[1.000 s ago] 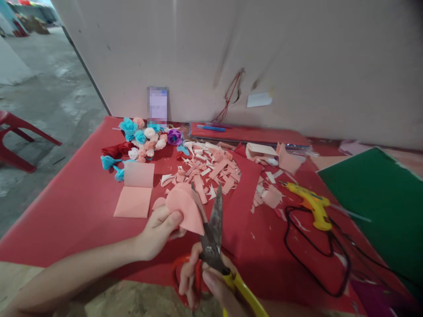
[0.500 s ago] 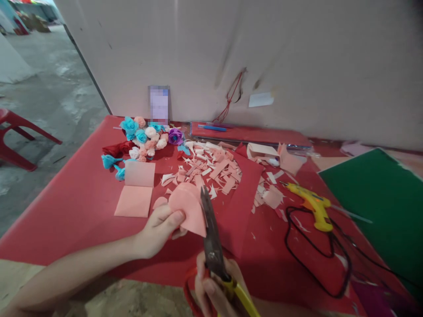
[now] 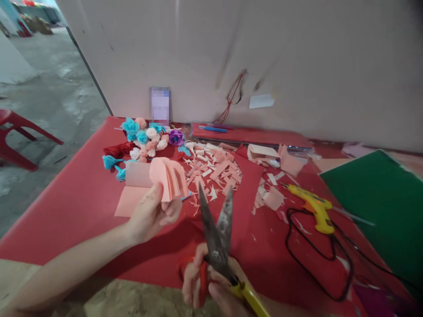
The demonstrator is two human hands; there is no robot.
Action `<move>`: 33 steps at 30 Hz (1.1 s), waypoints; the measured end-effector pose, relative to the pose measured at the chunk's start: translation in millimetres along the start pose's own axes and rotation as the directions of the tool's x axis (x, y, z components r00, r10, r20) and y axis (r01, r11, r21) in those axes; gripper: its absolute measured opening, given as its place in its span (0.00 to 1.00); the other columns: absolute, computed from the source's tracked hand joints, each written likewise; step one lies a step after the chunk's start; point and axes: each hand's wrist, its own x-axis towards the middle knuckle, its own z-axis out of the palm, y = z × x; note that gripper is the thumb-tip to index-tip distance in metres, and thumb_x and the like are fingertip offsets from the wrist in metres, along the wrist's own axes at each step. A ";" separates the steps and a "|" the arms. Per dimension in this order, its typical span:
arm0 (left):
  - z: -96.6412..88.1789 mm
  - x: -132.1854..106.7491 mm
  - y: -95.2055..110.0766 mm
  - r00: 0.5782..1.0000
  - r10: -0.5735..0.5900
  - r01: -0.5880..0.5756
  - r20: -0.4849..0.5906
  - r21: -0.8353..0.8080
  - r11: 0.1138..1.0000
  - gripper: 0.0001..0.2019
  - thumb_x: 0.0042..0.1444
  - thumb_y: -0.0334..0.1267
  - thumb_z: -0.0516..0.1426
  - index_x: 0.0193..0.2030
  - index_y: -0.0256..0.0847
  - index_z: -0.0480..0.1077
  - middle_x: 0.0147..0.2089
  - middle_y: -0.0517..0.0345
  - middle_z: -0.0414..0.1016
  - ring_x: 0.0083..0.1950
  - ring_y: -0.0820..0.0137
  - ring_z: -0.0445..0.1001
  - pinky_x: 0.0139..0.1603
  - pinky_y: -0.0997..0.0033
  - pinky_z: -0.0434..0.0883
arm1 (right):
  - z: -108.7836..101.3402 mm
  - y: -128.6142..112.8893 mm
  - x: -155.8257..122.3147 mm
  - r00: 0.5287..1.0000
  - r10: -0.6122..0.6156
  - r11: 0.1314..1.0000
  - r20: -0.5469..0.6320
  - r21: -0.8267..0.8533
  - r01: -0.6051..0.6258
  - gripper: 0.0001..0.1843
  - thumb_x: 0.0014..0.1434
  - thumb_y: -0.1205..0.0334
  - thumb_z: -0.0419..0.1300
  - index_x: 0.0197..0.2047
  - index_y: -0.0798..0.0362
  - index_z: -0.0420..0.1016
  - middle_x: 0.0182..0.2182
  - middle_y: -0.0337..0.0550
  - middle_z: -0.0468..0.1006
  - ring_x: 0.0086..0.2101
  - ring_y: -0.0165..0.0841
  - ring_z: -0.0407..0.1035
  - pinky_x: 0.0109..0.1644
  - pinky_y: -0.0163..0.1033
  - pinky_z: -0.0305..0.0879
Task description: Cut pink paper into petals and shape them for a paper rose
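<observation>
in left hand (image 3: pixel 148 215) | pink paper (image 3: pixel 165 178) | in right hand (image 3: pixel 220 290) | spread scissors (image 3: pixel 216 251)

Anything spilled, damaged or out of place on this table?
Pink and white paper scraps lie in a loose, messy spread across the red table. The yellow glue gun lies on its side, nozzle close to some of them. The scissors in the right hand have blotchy, stained-looking blades.

Dim light, soft shadow on the red tabletop (image 3: pixel 86 198), pale glare on the floor (image 3: pixel 62 66), phone screen (image 3: pixel 160 105) pixelated, slight blur
</observation>
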 end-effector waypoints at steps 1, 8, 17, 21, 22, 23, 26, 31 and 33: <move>0.5 0.6 1.2 1.000 0.007 -0.007 -0.001 -0.011 1.000 0.24 0.45 0.45 0.61 0.14 0.36 0.51 0.14 0.68 0.53 0.13 0.85 0.48 0.13 0.83 0.46 | 0.1 1.6 -1.2 1.000 -0.014 1.000 0.016 -0.008 0.014 0.22 0.48 0.42 0.57 0.36 0.51 0.59 0.25 0.39 0.70 0.27 0.30 0.68 0.26 0.32 0.59; 3.6 2.6 2.7 0.996 0.044 -0.042 -0.081 0.024 0.999 0.25 0.41 0.43 0.63 0.11 0.35 0.50 0.15 0.65 0.59 0.14 0.83 0.56 0.12 0.83 0.51 | 2.2 11.3 0.0 0.990 -0.140 0.990 0.010 -0.025 0.140 0.20 0.50 0.43 0.55 0.33 0.52 0.60 0.16 0.35 0.66 0.16 0.24 0.61 0.17 0.26 0.55; 0.8 3.3 4.5 0.993 0.089 -0.084 -0.074 0.068 0.994 0.24 0.42 0.44 0.62 0.11 0.35 0.52 0.15 0.66 0.54 0.18 0.81 0.57 0.17 0.82 0.57 | 10.4 -0.6 -3.6 0.996 -0.071 0.997 -0.059 -0.031 0.070 0.21 0.50 0.41 0.55 0.31 0.51 0.57 0.15 0.33 0.65 0.16 0.23 0.61 0.19 0.25 0.56; 1.0 4.7 5.3 0.992 0.100 -0.095 -0.073 0.066 0.993 0.24 0.40 0.44 0.63 0.11 0.35 0.52 0.14 0.66 0.51 0.18 0.80 0.55 0.17 0.83 0.56 | 7.4 3.2 -2.4 0.997 -0.062 0.997 -0.044 -0.042 0.061 0.20 0.50 0.42 0.55 0.30 0.51 0.58 0.15 0.34 0.64 0.17 0.24 0.62 0.20 0.26 0.57; 0.8 4.7 5.2 0.992 0.102 -0.097 -0.070 0.068 0.993 0.24 0.41 0.44 0.63 0.11 0.36 0.53 0.14 0.66 0.51 0.18 0.81 0.55 0.17 0.82 0.56 | 7.1 4.0 -2.5 0.998 -0.055 0.998 -0.041 -0.041 0.054 0.20 0.50 0.42 0.55 0.31 0.51 0.58 0.16 0.35 0.65 0.18 0.24 0.62 0.20 0.26 0.57; 0.5 4.8 5.1 0.992 0.107 -0.102 -0.068 0.074 0.992 0.24 0.41 0.44 0.62 0.11 0.36 0.53 0.14 0.66 0.51 0.18 0.81 0.54 0.17 0.82 0.56 | 7.0 4.5 -3.0 0.998 -0.044 0.999 -0.039 -0.030 0.043 0.20 0.50 0.42 0.55 0.31 0.51 0.58 0.18 0.36 0.66 0.18 0.24 0.63 0.21 0.26 0.57; -1.2 5.1 5.5 0.988 0.132 -0.122 -0.075 0.127 0.984 0.23 0.41 0.45 0.62 0.11 0.36 0.54 0.15 0.65 0.53 0.18 0.80 0.55 0.18 0.81 0.58 | 7.0 4.3 -4.9 0.999 0.004 1.000 -0.046 -0.004 -0.004 0.22 0.49 0.40 0.56 0.30 0.50 0.57 0.19 0.37 0.67 0.18 0.24 0.62 0.21 0.27 0.57; -5.7 8.1 10.2 0.984 0.158 -0.134 -0.081 0.243 0.961 0.25 0.37 0.48 0.63 0.09 0.37 0.53 0.14 0.64 0.55 0.18 0.78 0.56 0.17 0.78 0.56 | 4.5 1.5 -7.6 1.000 0.019 1.000 -0.014 0.007 -0.019 0.22 0.49 0.41 0.56 0.31 0.52 0.58 0.18 0.36 0.65 0.20 0.25 0.63 0.22 0.28 0.58; -7.8 9.6 12.7 0.985 0.157 -0.136 -0.065 0.249 0.959 0.25 0.36 0.48 0.63 0.09 0.37 0.53 0.12 0.65 0.52 0.16 0.79 0.54 0.15 0.78 0.53 | 5.3 -1.2 -8.8 0.999 0.031 0.998 0.027 0.049 -0.033 0.22 0.49 0.42 0.57 0.31 0.52 0.57 0.18 0.35 0.65 0.19 0.23 0.62 0.22 0.28 0.57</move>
